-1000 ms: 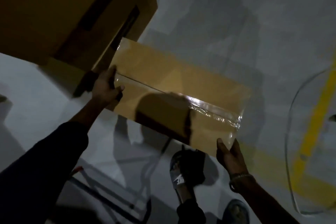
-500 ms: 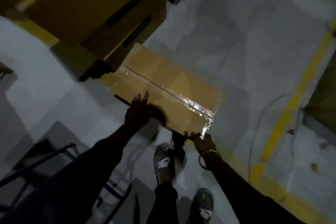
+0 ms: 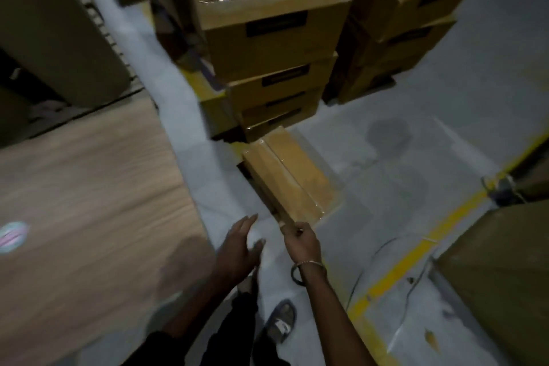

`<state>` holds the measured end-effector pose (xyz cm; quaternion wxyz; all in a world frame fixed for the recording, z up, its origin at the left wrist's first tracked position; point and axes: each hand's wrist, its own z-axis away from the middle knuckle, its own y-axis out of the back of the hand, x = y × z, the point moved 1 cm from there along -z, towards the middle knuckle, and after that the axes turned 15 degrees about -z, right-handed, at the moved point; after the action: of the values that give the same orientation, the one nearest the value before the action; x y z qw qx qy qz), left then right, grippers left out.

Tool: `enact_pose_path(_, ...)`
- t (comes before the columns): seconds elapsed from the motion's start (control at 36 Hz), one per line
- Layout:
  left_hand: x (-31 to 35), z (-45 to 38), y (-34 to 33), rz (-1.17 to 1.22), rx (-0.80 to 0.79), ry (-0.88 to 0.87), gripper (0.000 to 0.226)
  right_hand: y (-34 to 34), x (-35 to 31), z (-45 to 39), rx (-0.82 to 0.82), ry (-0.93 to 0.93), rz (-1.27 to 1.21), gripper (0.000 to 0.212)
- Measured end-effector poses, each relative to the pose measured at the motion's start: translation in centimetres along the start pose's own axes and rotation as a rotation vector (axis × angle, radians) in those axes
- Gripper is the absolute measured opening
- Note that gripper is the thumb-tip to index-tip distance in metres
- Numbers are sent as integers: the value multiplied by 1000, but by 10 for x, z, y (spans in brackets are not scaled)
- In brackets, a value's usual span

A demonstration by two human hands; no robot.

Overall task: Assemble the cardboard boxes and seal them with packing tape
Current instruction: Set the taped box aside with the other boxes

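Note:
A flat-topped cardboard box (image 3: 292, 180) with clear tape along its centre seam lies low on the grey floor, its far end against the foot of a stack of boxes. My right hand (image 3: 300, 242), a bangle on the wrist, has curled fingers at the box's near corner and seems to grip that edge. My left hand (image 3: 241, 246) hovers to the left of the box with fingers spread and holds nothing. No tape roll is in view.
A tall stack of sealed boxes (image 3: 267, 36) rises behind, with a second stack (image 3: 413, 6) to its right. A wooden tabletop (image 3: 89, 205) fills the left. A yellow floor line (image 3: 416, 252), a thin cable and a large carton (image 3: 505, 270) lie right. My sandalled foot (image 3: 280, 321) is below.
The box has gone from held up between both hands down to the floor by the stack. My left hand has come off it. The view has swung up and back.

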<state>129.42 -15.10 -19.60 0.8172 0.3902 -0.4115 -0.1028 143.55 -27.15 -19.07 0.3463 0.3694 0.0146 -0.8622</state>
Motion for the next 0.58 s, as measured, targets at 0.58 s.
enact_pose_path(0.58,-247,355,176,365,499,476,52,-256,-23,287,-346,408,333,53)
